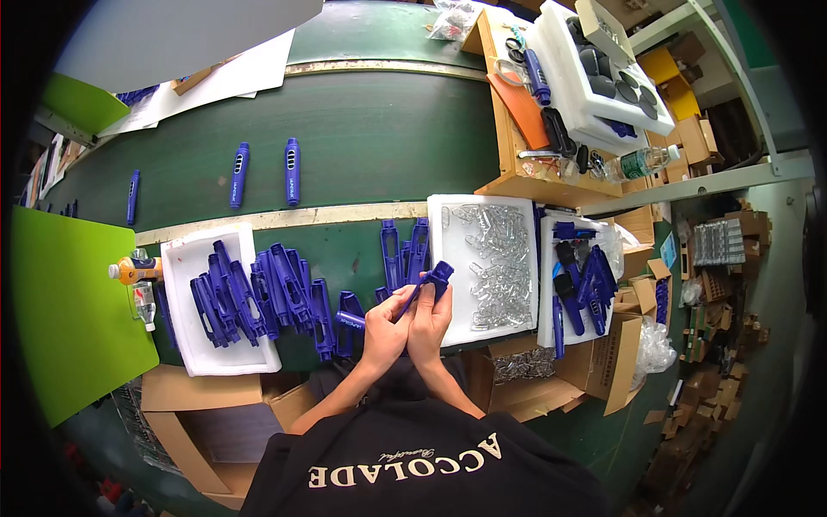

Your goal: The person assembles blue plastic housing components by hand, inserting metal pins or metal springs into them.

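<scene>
Close to my body, my two hands meet around a blue plastic handle casing (438,275), its collared end sticking up past the fingers. My right hand (428,326) wraps its lower part, and the fingers of my left hand (385,334) pinch at its side; most of the casing is hidden by them. Just beyond stand a few more blue casings (390,254). Left of my hands, long-slotted blue casings (291,289) lie heaped, partly in a white foam tray (263,355). On my right, another foam tray (439,226) holds many small clear plastic pieces (491,267).
Three blue casings with small windows (293,172) lie spaced out on the green belt (388,129). A foam box (546,323) of dark and blue parts stands far right, beside cartons (616,362). Bottles (133,269) stand left. A wooden stand (508,177) with tools rises at back right.
</scene>
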`<state>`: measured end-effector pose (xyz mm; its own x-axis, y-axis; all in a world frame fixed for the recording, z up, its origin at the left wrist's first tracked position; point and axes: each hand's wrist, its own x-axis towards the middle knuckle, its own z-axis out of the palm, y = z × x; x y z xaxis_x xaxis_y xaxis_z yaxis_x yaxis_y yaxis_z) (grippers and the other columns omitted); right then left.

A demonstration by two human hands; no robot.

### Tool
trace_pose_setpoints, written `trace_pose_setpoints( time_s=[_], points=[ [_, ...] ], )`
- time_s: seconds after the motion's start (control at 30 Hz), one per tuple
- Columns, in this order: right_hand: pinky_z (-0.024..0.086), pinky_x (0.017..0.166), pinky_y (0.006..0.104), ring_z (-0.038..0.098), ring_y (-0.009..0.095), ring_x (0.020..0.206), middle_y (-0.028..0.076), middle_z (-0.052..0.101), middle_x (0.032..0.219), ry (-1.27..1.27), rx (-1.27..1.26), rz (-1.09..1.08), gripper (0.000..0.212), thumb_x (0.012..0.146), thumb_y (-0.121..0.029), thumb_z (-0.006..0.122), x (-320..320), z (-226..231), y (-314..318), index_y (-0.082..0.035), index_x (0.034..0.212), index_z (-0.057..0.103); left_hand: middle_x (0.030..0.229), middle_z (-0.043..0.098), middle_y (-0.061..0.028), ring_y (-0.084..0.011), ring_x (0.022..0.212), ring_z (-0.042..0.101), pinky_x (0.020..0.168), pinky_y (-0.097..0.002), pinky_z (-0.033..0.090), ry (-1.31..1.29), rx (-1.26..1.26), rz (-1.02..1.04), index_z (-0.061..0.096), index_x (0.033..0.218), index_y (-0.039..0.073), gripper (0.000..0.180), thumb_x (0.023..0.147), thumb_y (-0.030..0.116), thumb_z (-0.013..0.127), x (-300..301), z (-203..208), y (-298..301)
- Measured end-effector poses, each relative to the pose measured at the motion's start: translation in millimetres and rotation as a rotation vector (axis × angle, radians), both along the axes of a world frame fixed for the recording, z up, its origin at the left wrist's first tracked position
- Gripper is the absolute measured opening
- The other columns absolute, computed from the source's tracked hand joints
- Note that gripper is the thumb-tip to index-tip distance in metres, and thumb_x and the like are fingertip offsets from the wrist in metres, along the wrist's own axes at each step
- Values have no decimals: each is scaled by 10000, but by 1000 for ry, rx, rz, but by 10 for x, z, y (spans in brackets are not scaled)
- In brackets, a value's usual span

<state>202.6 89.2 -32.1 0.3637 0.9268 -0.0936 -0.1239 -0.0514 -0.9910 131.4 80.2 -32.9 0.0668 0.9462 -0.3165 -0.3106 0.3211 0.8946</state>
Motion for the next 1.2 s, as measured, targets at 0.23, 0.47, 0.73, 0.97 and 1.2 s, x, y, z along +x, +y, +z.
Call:
trace_pose_setpoints(
  time_s=[0.23,0.47,0.73,0.97,1.2],
  points=[
    [396,597,188,522,40,671,1,604,782,74,-89,-8,172,1058,-193,488,87,-94,53,-41,1127,529,997,726,-66,-85,901,650,811,-246,529,94,-17,94,659,1190,-43,264,950,66,635,99,-63,12],
    [481,848,275,592,120,877,84,670,1011,293,-135,156,312,1049,-234,509,274,-268,229,-37,1291,517,976,665,-26,-51,836,593,749,-213,493,246,-41,-156,604,1243,-38,299,968,81,610,-27,-136,110],
    [422,681,214,524,48,780,-18,599,910,323,-59,240,214,990,-209,635,421,-67,197,-32,1101,588,992,643,-57,-106,815,635,682,-255,549,599,323,-73,546,1335,28,570,825,99,792,-287,157,129],
    [456,752,197,600,67,845,9,668,959,470,-113,318,184,973,-147,653,268,3,110,-20,1105,639,1018,700,-86,-86,845,637,721,-226,516,335,152,-27,556,1393,74,652,792,67,807,-300,194,-8],
    [454,722,200,587,59,823,16,676,967,423,-95,295,208,991,-164,629,279,-110,78,-8,1125,651,1102,691,-23,-28,750,550,611,-197,451,216,-10,8,523,1420,63,647,824,61,776,-241,244,16]
  ],
)
